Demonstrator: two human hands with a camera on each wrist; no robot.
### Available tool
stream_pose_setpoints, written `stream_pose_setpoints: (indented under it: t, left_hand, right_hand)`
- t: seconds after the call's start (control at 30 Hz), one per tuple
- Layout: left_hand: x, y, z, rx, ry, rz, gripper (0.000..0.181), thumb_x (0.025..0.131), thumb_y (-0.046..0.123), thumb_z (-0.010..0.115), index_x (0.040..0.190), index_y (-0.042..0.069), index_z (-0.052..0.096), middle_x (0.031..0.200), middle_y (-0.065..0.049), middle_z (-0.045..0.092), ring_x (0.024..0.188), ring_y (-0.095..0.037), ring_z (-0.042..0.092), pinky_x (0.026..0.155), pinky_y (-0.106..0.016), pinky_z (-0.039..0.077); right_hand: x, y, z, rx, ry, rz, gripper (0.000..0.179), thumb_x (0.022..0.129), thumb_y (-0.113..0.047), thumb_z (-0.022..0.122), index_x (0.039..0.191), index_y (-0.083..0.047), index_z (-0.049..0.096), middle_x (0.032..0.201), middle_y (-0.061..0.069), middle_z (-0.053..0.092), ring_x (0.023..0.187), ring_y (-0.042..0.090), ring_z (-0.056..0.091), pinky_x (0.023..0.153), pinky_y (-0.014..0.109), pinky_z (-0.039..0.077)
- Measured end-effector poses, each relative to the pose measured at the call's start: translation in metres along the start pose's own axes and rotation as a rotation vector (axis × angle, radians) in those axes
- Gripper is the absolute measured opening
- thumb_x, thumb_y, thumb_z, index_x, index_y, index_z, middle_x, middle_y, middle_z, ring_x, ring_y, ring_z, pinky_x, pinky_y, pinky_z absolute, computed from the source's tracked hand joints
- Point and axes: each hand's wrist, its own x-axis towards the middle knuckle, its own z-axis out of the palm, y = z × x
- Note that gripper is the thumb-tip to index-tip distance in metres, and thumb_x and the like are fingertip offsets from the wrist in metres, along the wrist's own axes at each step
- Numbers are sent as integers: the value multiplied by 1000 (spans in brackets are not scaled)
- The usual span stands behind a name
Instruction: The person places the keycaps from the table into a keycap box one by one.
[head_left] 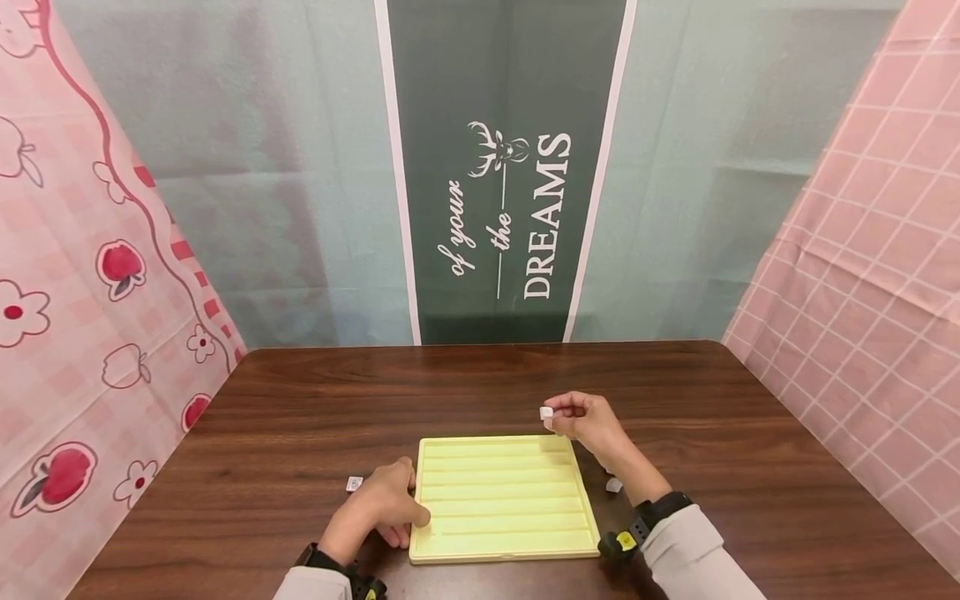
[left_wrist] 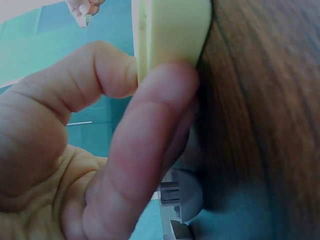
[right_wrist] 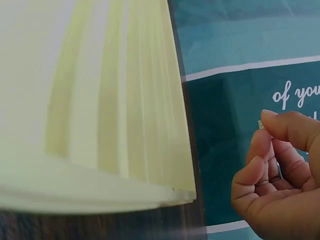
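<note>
A pale yellow ridged tray [head_left: 502,500] lies on the table. My left hand [head_left: 386,498] pinches its left edge, thumb over the rim and fingers against the outer side; the left wrist view shows the fingertips on the tray wall [left_wrist: 180,32]. Beyond the tray's far right corner, my right hand [head_left: 592,427] is raised and pinches a small white keycap [head_left: 546,412] between thumb and forefinger. The right wrist view shows only a sliver of that keycap [right_wrist: 260,124] at the fingertips. Another white keycap [head_left: 355,483] lies left of my left hand.
A white piece [head_left: 614,484] lies right of the tray, partly beside my right forearm. The brown wooden table [head_left: 300,392] reaches back to a green cloth backdrop [head_left: 510,83]. Pink curtains [head_left: 885,250] hang at both sides.
</note>
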Motion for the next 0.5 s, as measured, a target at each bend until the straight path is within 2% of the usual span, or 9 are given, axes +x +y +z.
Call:
stream_pose_setpoints:
  t: [0.17, 0.23, 0.5]
  left_hand:
    - [-1, 0, -1, -1, -2, 1, 35, 63, 3, 68, 87, 0, 43, 48, -9, 55, 36, -16, 54, 34, -28, 51]
    - [-1, -1, -1, -1, -3, 5, 35, 63, 3, 68, 88, 0, 43, 48, -9, 55, 36, -16, 54, 34, -28, 51]
    - [0, -1, -1, -5, -5, 15, 34, 63, 2, 67, 87, 0, 43, 47, -10, 56, 36, -16, 54, 33, -28, 51]
  right_hand:
    - [-1, 2, 3, 112, -8, 23, 24, 79, 0, 62, 102, 7, 56, 81, 9, 58, 63, 18, 45, 54, 27, 38]
    - [-2, 2, 4, 136, -13, 29, 25, 79, 1, 62, 102, 8, 56, 81, 8, 58, 63, 17, 44, 53, 26, 37]
    - [-2, 4, 4, 142, -9, 19, 27, 79, 0, 64, 103, 9, 55, 80, 6, 58, 61, 15, 44, 52, 25, 37]
